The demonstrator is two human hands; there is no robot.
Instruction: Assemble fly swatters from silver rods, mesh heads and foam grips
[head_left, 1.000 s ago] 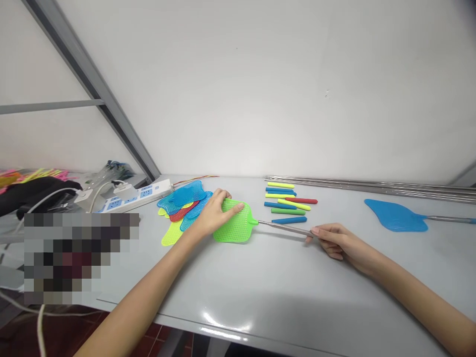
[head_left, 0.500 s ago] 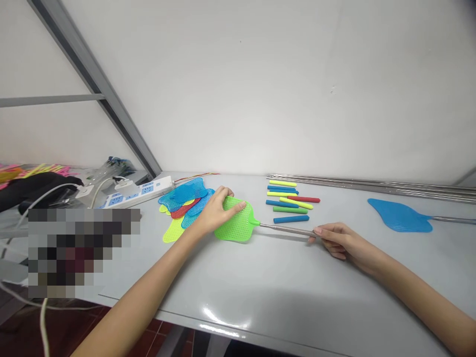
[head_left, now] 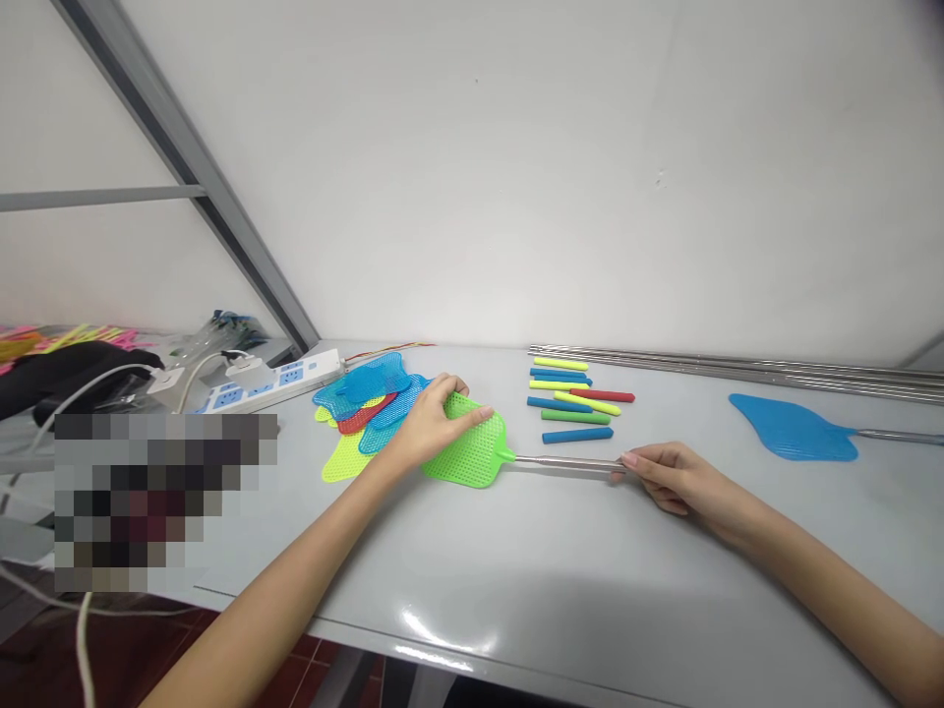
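My left hand [head_left: 439, 421] grips the green mesh fly swatter head [head_left: 472, 452], thumb on top and fingers behind it. From the head's neck a thin metal rod [head_left: 564, 463] runs right to my right hand [head_left: 664, 475], which pinches its far end between thumb and fingers. Left of my left hand lies a pile of mesh swatter heads [head_left: 361, 393] in blue, yellow and red, partly overlapping. Beyond the rod are several coloured handle sleeves [head_left: 577, 434] in blue, yellow, green and red. To the right rests a blue swatter [head_left: 796, 429] with a metal rod attached.
A bundle of long metal rods [head_left: 737, 369] lies along the wall at the back right. On the left stand a white power strip [head_left: 295, 379] with plugs and cables, and a black object [head_left: 95, 369]. A blurred patch covers the left table edge. The grey tabletop [head_left: 560, 580] reaches toward me.
The green head has tilted and its neck has dropped slightly toward me. The rod now lies nearly level, its metal neck end closer to the head. My right hand has barely moved.
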